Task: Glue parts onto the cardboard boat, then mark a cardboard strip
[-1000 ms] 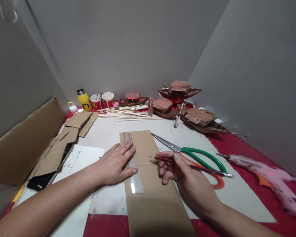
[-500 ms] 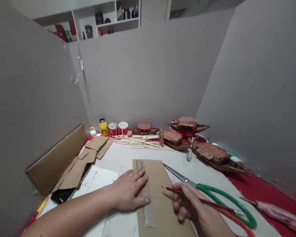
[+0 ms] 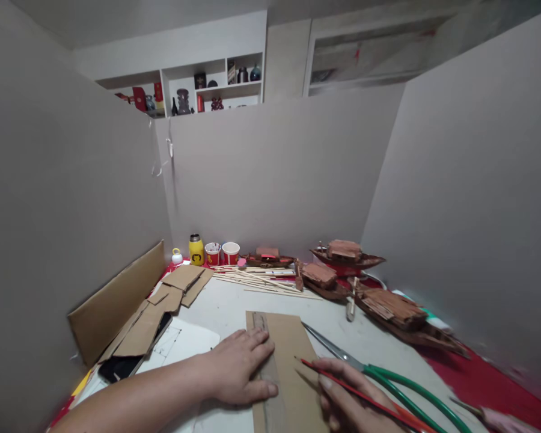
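A clear ruler (image 3: pixel 270 397) lies lengthwise along the left side of a brown cardboard strip (image 3: pixel 293 337). My left hand (image 3: pixel 240 367) rests flat on the ruler and the cardboard, its fingers stretched out. Between the fingers of my right hand (image 3: pixel 349 394) is a red pencil (image 3: pixel 338 381), its tip over the cardboard and pointing left. Whether the tip touches the cardboard I cannot tell. Scissors (image 3: pixel 374 368) with green and orange handles lie right of the strip, partly behind my right hand.
Cardboard scraps (image 3: pixel 139 328) partly cover a phone (image 3: pixel 117 368) on the left, beside a paper with a drawing (image 3: pixel 169 343). Thin wooden sticks (image 3: pixel 256 278), paper cups (image 3: pixel 231 254) and a yellow bottle (image 3: pixel 196 250) stand or lie behind. Wooden model boats (image 3: pixel 392 313) line the back right.
The view has tilted up, so everything sits lower in the picture. My left hand still presses the ruler. My right hand still holds the pencil, its tip nearly in the same place over the cardboard.
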`<state>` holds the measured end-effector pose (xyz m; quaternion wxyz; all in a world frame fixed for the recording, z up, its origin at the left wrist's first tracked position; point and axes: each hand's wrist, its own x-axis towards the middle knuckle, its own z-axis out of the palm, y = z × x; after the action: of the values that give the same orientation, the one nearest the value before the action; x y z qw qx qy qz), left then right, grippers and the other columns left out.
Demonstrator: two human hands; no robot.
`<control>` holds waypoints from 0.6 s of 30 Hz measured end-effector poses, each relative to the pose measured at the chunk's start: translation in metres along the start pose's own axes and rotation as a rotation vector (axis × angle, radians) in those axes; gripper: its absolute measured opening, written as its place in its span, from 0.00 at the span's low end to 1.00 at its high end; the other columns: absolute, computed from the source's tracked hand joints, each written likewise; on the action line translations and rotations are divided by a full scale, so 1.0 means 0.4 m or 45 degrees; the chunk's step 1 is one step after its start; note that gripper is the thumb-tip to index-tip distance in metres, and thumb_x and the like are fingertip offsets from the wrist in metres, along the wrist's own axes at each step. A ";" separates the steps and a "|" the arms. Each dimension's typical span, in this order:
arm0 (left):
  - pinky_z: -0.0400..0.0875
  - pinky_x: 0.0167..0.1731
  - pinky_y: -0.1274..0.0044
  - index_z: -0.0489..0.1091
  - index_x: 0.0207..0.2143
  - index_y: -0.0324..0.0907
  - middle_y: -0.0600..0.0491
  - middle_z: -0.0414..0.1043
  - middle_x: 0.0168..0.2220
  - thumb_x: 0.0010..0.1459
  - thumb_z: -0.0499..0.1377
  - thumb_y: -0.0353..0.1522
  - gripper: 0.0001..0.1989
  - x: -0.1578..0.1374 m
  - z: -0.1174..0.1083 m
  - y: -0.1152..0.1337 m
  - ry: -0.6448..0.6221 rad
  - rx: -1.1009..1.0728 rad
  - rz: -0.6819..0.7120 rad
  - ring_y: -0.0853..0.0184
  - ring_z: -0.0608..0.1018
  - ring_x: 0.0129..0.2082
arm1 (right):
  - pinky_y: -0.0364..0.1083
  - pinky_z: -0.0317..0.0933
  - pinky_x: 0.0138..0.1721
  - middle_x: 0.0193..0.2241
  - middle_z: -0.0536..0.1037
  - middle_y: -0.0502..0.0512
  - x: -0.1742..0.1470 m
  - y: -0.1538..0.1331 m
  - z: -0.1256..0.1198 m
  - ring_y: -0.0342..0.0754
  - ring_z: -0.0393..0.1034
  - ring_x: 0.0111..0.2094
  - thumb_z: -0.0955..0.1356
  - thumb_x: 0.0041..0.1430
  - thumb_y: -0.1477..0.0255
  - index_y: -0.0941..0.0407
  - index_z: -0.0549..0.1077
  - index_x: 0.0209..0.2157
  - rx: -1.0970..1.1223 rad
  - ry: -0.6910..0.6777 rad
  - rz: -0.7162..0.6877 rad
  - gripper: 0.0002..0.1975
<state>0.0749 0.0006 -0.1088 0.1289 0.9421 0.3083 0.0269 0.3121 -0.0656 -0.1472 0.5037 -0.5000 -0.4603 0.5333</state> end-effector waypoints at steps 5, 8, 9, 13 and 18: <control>0.50 0.63 0.57 0.47 0.67 0.36 0.36 0.44 0.68 0.61 0.52 0.49 0.40 0.005 -0.013 0.007 -0.048 0.006 -0.030 0.50 0.52 0.67 | 0.45 0.60 0.28 0.24 0.74 0.51 -0.026 -0.027 0.005 0.44 0.66 0.23 0.69 0.56 0.54 0.56 0.73 0.45 -0.096 0.094 -0.044 0.22; 0.48 0.64 0.58 0.47 0.67 0.35 0.37 0.43 0.68 0.62 0.51 0.49 0.39 0.011 -0.015 0.004 -0.072 0.011 -0.036 0.52 0.50 0.68 | 0.45 0.61 0.27 0.24 0.73 0.50 -0.034 -0.045 0.008 0.44 0.66 0.23 0.68 0.55 0.51 0.57 0.73 0.44 -0.066 0.120 -0.030 0.25; 0.47 0.64 0.59 0.47 0.68 0.36 0.37 0.42 0.69 0.62 0.50 0.49 0.39 0.013 -0.014 0.002 -0.074 0.013 -0.033 0.53 0.50 0.68 | 0.44 0.61 0.27 0.24 0.73 0.50 -0.034 -0.048 0.008 0.44 0.65 0.23 0.69 0.54 0.51 0.58 0.73 0.44 -0.042 0.135 -0.019 0.26; 0.47 0.64 0.60 0.47 0.68 0.37 0.39 0.42 0.69 0.63 0.49 0.49 0.38 0.019 -0.011 -0.002 -0.082 0.020 -0.013 0.54 0.49 0.68 | 0.44 0.62 0.26 0.26 0.74 0.53 -0.033 -0.057 0.011 0.43 0.66 0.24 0.68 0.55 0.50 0.59 0.75 0.42 0.011 0.172 -0.010 0.27; 0.48 0.64 0.58 0.47 0.67 0.37 0.40 0.41 0.69 0.64 0.49 0.48 0.37 0.022 -0.012 0.001 -0.083 0.024 -0.029 0.53 0.49 0.68 | 0.44 0.63 0.27 0.28 0.75 0.55 -0.034 -0.069 0.013 0.45 0.68 0.26 0.68 0.54 0.49 0.59 0.76 0.41 0.065 0.191 -0.028 0.27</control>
<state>0.0815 0.0066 -0.1041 0.1302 0.9401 0.3148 -0.0081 0.3089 -0.0770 -0.1183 0.5554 -0.5205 -0.4129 0.5002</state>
